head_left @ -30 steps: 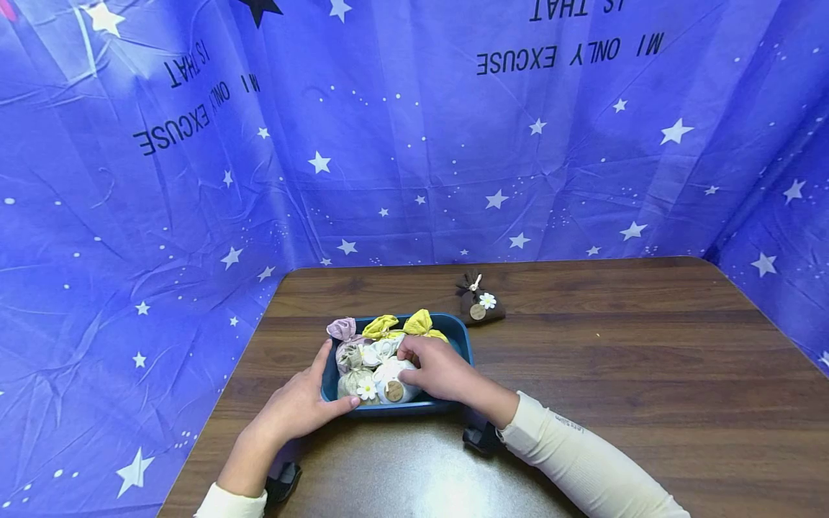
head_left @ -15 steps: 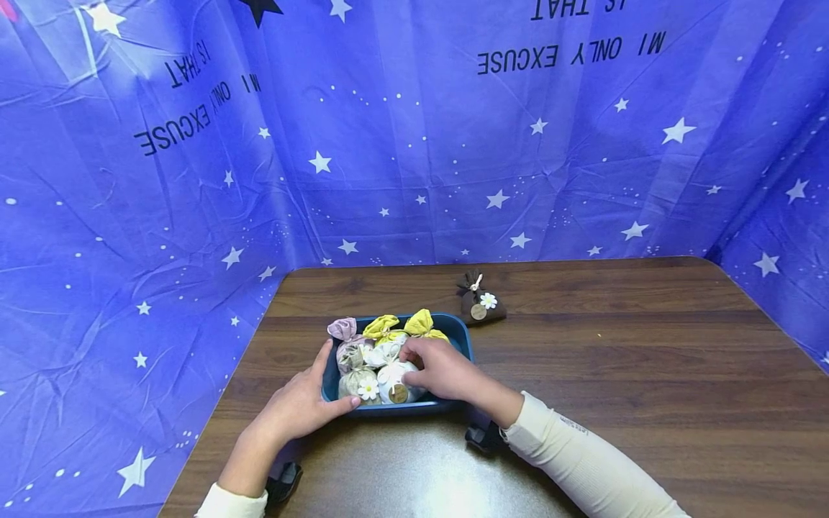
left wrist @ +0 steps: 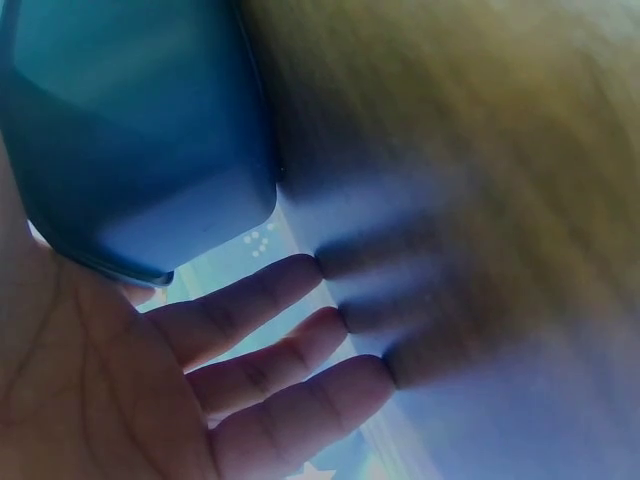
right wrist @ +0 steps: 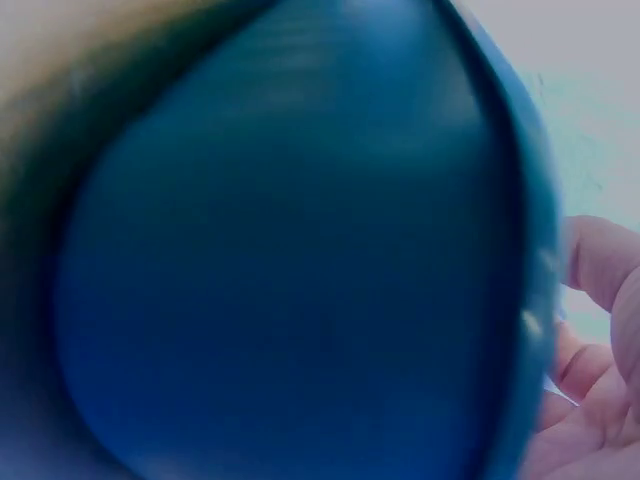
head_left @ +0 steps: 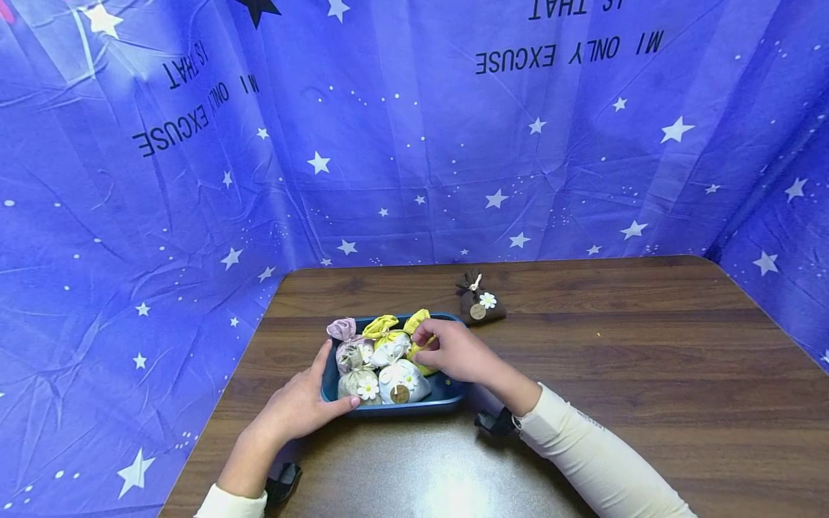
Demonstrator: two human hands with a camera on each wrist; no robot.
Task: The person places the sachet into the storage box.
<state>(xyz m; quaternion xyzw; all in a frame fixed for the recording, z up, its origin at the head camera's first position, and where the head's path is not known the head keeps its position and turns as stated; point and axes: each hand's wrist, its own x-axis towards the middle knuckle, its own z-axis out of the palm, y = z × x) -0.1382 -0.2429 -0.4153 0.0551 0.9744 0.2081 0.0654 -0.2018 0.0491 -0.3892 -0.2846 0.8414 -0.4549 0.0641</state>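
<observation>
A dark blue tray (head_left: 395, 410) holds several small cloth sachets. My left hand (head_left: 294, 403) rests along its left end, thumb over the front rim; the left wrist view shows its other fingers (left wrist: 265, 300) fairly straight beside the tray wall. Curled over the tray's right half, my right hand (head_left: 456, 352) has thumb and index finger on a yellow sachet (head_left: 424, 367), part of which the hand hides. Next to it lies a white sachet (head_left: 403, 381) with a round tag. A beige sachet (head_left: 356, 385), a lilac one (head_left: 343, 331) and another yellow one (head_left: 382, 327) fill the left side.
A dark brown sachet (head_left: 486, 309) with a daisy lies on the wooden table (head_left: 615, 360) behind the tray's right corner. A blue star-printed curtain (head_left: 453, 144) hangs at the back and sides.
My right hand has left the white sachet and moved right and slightly up to the yellow one. The white sachet sits slightly further right, more uncovered. My left hand stays put.
</observation>
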